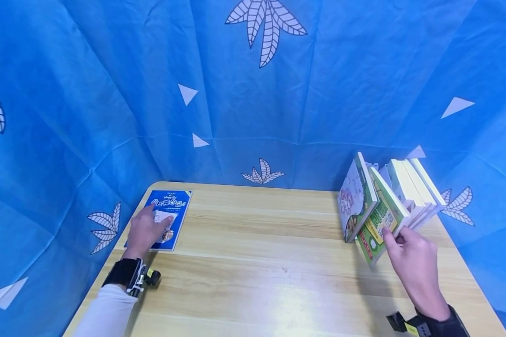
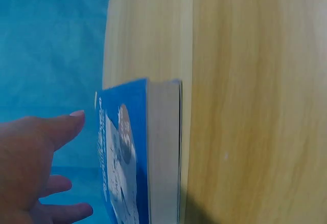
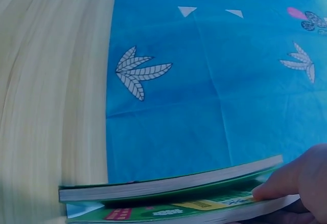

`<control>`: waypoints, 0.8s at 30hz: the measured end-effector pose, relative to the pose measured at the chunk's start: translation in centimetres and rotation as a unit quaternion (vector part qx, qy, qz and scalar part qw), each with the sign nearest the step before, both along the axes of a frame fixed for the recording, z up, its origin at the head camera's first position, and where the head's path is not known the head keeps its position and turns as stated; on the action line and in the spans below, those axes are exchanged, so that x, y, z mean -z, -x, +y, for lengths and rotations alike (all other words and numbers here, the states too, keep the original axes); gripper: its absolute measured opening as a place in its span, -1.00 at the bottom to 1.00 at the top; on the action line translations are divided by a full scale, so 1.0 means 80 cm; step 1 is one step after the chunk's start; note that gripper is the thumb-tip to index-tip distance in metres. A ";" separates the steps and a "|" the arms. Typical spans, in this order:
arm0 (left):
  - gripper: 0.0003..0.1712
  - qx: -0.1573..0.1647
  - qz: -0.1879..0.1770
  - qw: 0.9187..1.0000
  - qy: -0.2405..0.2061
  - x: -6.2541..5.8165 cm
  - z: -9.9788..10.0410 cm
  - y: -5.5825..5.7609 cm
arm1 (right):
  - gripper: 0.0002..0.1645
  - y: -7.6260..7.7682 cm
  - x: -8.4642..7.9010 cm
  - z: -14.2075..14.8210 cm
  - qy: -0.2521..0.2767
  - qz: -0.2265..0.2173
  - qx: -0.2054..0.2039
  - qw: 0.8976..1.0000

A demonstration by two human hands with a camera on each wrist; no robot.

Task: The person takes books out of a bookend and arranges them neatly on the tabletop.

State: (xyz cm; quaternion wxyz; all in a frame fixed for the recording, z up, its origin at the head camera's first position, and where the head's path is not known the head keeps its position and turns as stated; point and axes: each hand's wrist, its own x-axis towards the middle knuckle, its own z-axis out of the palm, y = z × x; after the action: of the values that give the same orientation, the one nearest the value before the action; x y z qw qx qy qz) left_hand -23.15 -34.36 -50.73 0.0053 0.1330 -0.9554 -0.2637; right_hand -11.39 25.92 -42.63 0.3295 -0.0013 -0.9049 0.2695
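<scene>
On the left of the table lies a blue book (image 1: 178, 225) with its printed cover up. My left hand (image 1: 145, 230) is just over that cover; the left wrist view shows its thumb and fingers (image 2: 69, 127) spread beside the book's face, gripping nothing. On the right, my right hand (image 1: 417, 262) pinches a green book (image 1: 379, 220) by its near edge, thumb (image 3: 271, 185) on the cover. This book tilts out from a row of standing books. Against its left side leans a book with a pale, pink-figured cover (image 1: 351, 200).
Several white-edged books (image 1: 411, 187) stand right of the green one, near the table's back right corner. A blue cloth (image 1: 253, 103) with leaf prints hangs behind and along the sides of the wooden table (image 1: 253, 252).
</scene>
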 end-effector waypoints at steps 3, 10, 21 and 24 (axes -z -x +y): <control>0.10 0.008 0.007 1.000 -0.014 -0.003 0.005 -0.006 | -0.81 -0.003 -0.004 -0.001 -0.002 -0.001 -0.003 1.000; 0.07 0.020 0.041 0.998 -0.035 -0.009 0.021 -0.018 | -0.75 -0.012 -0.014 0.000 -0.001 -0.015 0.001 1.000; 0.12 0.041 0.070 0.996 -0.026 -0.020 0.036 -0.035 | -0.76 -0.026 -0.034 -0.002 -0.019 -0.025 0.010 0.999; 0.14 0.045 0.075 0.996 -0.026 -0.027 0.041 -0.039 | -0.77 -0.030 -0.040 -0.003 -0.016 -0.035 0.023 0.999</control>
State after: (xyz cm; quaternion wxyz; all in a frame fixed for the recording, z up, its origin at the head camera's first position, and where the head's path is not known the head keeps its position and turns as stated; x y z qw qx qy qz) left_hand -20.04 -31.12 -48.59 0.0621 0.0699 -0.9502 -0.2974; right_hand -8.96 25.68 -39.44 0.3037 -0.0262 -0.9198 0.2470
